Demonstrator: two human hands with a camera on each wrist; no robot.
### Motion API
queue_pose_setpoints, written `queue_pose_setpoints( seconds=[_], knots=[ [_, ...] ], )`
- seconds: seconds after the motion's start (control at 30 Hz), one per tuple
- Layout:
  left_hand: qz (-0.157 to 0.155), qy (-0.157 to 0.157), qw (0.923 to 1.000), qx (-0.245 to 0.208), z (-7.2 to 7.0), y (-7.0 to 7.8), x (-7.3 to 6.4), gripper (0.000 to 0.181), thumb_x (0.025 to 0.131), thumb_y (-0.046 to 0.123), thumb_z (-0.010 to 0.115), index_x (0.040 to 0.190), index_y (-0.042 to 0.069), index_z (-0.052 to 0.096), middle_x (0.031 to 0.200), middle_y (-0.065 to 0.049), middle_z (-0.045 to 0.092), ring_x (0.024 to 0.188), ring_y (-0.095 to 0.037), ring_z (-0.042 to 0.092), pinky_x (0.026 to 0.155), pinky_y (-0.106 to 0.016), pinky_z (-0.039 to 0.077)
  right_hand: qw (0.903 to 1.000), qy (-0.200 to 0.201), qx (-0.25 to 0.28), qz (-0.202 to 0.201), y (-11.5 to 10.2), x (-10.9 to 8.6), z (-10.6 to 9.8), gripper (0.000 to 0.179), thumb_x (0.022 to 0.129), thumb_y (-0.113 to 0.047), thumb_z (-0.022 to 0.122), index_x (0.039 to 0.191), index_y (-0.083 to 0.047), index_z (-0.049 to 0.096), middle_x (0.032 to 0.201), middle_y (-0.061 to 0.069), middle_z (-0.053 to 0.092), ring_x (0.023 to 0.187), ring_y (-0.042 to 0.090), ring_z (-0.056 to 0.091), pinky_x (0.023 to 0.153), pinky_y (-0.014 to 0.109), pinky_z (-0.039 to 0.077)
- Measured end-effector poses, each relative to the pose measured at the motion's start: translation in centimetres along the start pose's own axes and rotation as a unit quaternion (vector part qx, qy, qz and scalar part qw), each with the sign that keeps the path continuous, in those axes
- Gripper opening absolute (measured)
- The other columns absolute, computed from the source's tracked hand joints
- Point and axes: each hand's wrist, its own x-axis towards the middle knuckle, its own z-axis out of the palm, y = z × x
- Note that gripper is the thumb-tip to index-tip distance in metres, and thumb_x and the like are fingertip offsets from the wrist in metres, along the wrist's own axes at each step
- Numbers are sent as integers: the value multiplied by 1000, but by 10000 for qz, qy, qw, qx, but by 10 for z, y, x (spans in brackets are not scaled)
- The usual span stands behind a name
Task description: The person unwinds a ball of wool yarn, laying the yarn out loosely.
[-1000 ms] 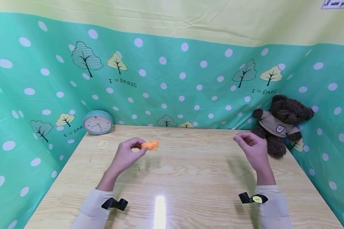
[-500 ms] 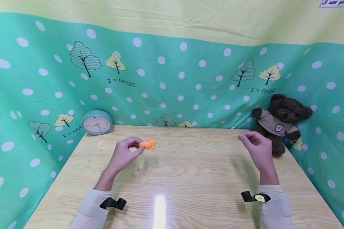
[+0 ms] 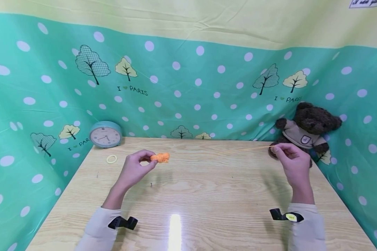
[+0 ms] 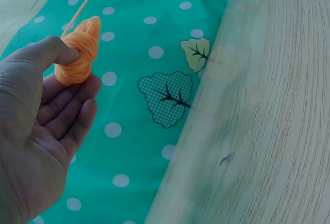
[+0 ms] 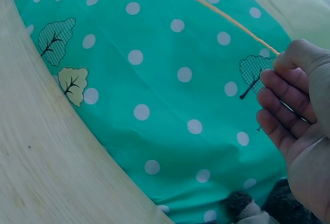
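My left hand (image 3: 137, 169) pinches a small wound bundle of orange yarn (image 3: 161, 158) between thumb and fingers, held up over the wooden table. In the left wrist view the yarn bundle (image 4: 78, 54) sits under the thumb, and a single strand leaves it toward the top. Off to the right, my right hand (image 3: 293, 165) pinches the strand's other end. The right wrist view shows that yarn strand (image 5: 221, 14) running straight from the fingertips to the upper left. Its middle stretch is faint against the table in the head view.
A teal clock (image 3: 105, 134) stands at the back left of the table (image 3: 188, 195), with a pale yellow ring (image 3: 111, 159) in front of it. At the back right sits a dark brown teddy bear (image 3: 314, 120), partly behind my right hand. A polka-dot curtain (image 3: 176, 83) closes the back.
My right hand has moved to the right, widening the gap between the hands, with the strand still pinched. The left hand and yarn bundle have shifted slightly left in view.
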Motion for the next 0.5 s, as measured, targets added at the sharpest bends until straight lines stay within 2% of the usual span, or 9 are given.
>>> queue_pose_setpoints(
  seconds=[0.2, 0.5],
  knots=[
    [12, -9, 10000, -41, 0, 1, 0, 13, 90, 8, 76, 103, 8, 75, 98, -6, 76, 88, -9, 69, 88, -38, 61, 9979, 97, -644, -51, 1, 1, -12, 15, 94, -4, 74, 102, 8, 72, 87, -11, 75, 82, 3, 68, 72, 10, 53],
    [-19, 80, 9999, 67, -6, 1, -2, 13, 90, 7, 76, 103, 7, 75, 98, -6, 76, 87, -9, 68, 86, -26, 59, 9872, -46, -1594, 93, 12, -3, -35, 22, 96, -11, 73, 110, 6, 72, 89, -21, 71, 82, -1, 64, 74, 7, 51]
  ],
)
